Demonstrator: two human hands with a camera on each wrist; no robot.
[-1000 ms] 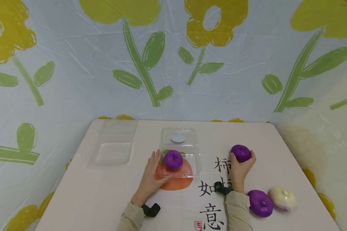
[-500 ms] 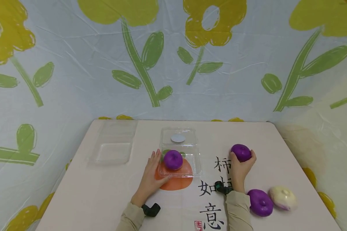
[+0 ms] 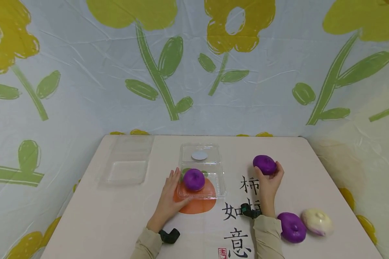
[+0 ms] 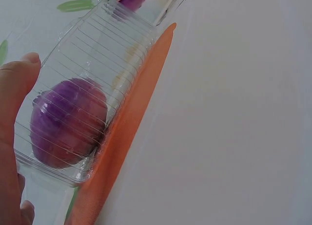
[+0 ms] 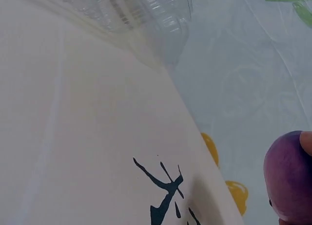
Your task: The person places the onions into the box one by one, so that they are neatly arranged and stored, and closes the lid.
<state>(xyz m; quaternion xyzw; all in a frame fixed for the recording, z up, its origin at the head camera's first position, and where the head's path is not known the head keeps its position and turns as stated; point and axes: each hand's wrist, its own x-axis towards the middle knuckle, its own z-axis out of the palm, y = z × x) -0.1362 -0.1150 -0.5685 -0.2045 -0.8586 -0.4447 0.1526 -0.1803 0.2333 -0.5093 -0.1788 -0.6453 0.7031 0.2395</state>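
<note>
The right hand holds an onion pinched between thumb and fingers, right of the open box. Its glossy, rounded skin could slip if that pinch is too light. The left hand has its fingers spread beside the box, grasping nothing — a knock might skid the thin plastic and roll the boxed onion. The right sleeve lies close by a loose onion — a careless sweep could shove it into the pale one.

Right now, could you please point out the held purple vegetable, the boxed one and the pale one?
Held purple vegetable [image 3: 264,164]: head view, upper side.
Boxed purple vegetable [image 3: 194,180]: head view, upper side.
Pale vegetable [image 3: 317,222]: head view, upper side.
</note>
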